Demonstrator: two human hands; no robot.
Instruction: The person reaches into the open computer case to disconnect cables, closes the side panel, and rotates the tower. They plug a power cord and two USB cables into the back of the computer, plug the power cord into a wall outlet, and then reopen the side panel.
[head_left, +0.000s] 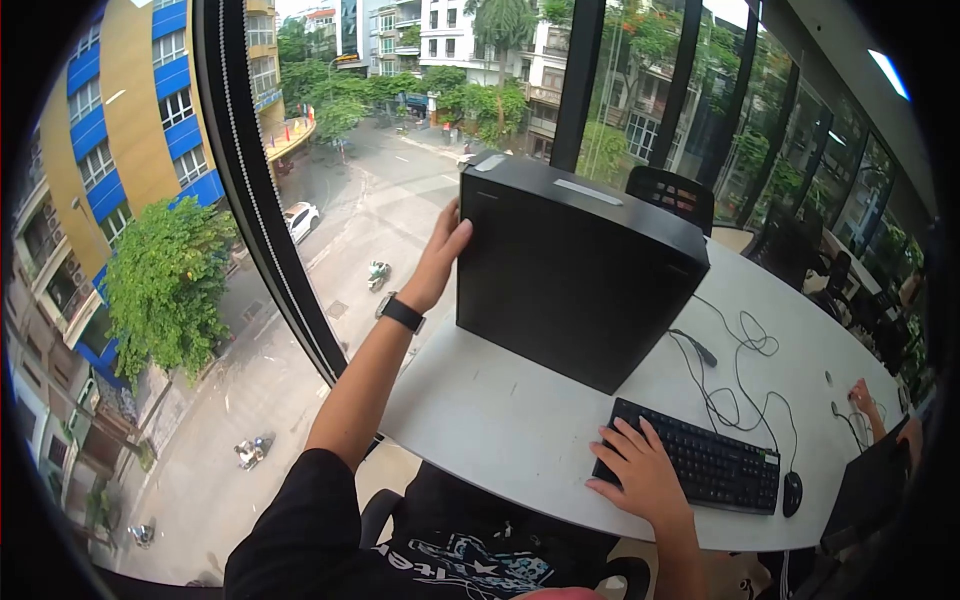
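Observation:
A black desktop computer case (565, 280) stands upright on the white table, with its broad side toward me. My left hand (440, 255), with a dark watch on the wrist, grips the case's left edge. Its thumb lies near the front face and the other fingers are partly hidden along the side. My right hand (640, 465) rests palm down on the left end of a black keyboard (725, 465), fingers spread. Just right of the keyboard sits a black mouse (792, 494).
Thin black cables (735, 370) lie loosely looped on the white table (480, 400), right of the case. Another person's hand (862, 395) is at the far right, near a dark laptop-like object (865, 490). A black chair (670, 195) stands behind the table. Tall windows are at the left.

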